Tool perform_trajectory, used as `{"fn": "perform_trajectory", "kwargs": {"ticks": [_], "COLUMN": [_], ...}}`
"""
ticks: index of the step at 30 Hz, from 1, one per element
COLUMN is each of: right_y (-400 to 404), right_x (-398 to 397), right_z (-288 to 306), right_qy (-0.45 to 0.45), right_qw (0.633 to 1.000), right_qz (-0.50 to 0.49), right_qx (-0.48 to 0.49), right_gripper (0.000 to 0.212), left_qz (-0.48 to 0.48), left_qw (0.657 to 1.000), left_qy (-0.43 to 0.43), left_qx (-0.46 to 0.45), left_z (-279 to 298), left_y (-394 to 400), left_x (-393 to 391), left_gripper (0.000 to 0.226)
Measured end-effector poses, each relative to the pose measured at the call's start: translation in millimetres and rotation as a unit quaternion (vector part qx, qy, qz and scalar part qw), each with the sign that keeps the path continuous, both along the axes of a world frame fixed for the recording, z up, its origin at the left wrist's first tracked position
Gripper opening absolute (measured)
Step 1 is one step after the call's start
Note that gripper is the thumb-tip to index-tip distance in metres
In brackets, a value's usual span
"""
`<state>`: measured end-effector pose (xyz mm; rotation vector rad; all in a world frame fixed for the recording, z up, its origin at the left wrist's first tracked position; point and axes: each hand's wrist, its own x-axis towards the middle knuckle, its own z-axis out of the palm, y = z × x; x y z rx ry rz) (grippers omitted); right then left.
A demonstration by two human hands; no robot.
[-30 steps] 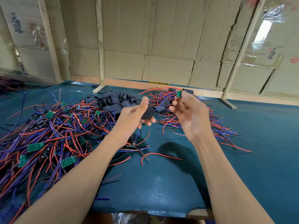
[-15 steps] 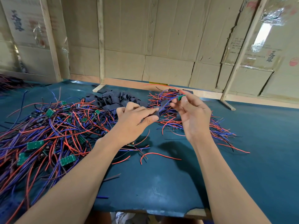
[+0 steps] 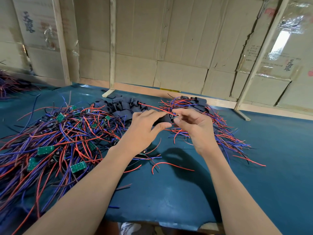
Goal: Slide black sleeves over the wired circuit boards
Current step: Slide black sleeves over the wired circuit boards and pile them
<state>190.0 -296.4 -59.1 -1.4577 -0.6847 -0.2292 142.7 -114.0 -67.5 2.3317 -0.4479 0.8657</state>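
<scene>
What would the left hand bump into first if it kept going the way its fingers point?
Most likely the right hand: the left hand, holding a black sleeve, points right at the circuit board pinched there.

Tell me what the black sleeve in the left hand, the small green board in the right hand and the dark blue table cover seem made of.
Black sleeve: matte, soft-looking tubing, likely plastic or rubber; the piled ones lie squashed flat. Small green board: rigid green laminate, probably fibreglass, with a round component on it. Dark blue table cover: faintly glossy sheet, possibly vinyl; its front edge looks torn.
</scene>
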Motion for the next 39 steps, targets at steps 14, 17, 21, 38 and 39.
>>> {"fn": "perform_trajectory", "kwargs": {"ticks": [14,17,21,38,39], "right_y": [5,8,16,39,40], "right_x": [-6,-8,-7,-18,-17], "right_z": [1,0,-4,-11,-11], "right_qy": [-0.042,-0.050,-0.078,0.023,0.025], "right_qw": [0.997,0.994,0.978,0.993,0.992], "right_qz": [-0.022,-0.066,-0.137,-0.099,-0.104], "right_qx": [-0.054,-0.074,-0.139,-0.065,-0.061], "right_gripper": [0.034,0.024,0.015,0.014,0.010], "left_qz": [0.010,0.018,0.048,0.008,0.001], "left_qw": [0.999,0.999,0.999,1.000,1.000], "left_qy": [0.011,0.001,-0.009,-0.024,-0.018], "left_qx": [-0.042,-0.038,-0.016,0.000,-0.013], "left_z": [0,-2,-7,-6,-6], "left_y": [0,2,0,2,2], "left_x": [2,2,4,6,6], "left_gripper": [0.040,0.040,0.042,0.055,0.056]}}
